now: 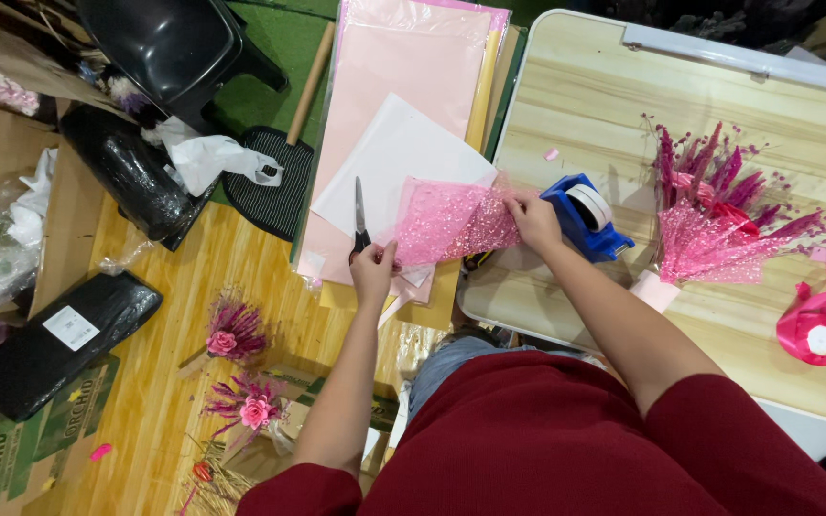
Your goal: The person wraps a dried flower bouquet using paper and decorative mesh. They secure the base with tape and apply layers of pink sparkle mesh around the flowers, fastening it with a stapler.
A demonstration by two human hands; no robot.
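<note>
Both hands stretch a strip of pink glitter mesh [451,222]: left hand [373,270] pinches one end while gripping scissors [359,222], right hand [533,220] pinches the other beside a blue tape dispenser [585,218]. Pale wooden table [566,105] stands over plank flooring [160,382]. Black wrapped package [50,344] with a white label lies far left, above a green-printed cardboard box [11,459].

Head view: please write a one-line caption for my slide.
Left hand holds scissors beside pink glittery mesh; right hand holds its other end near blue tape dispenser.
</note>
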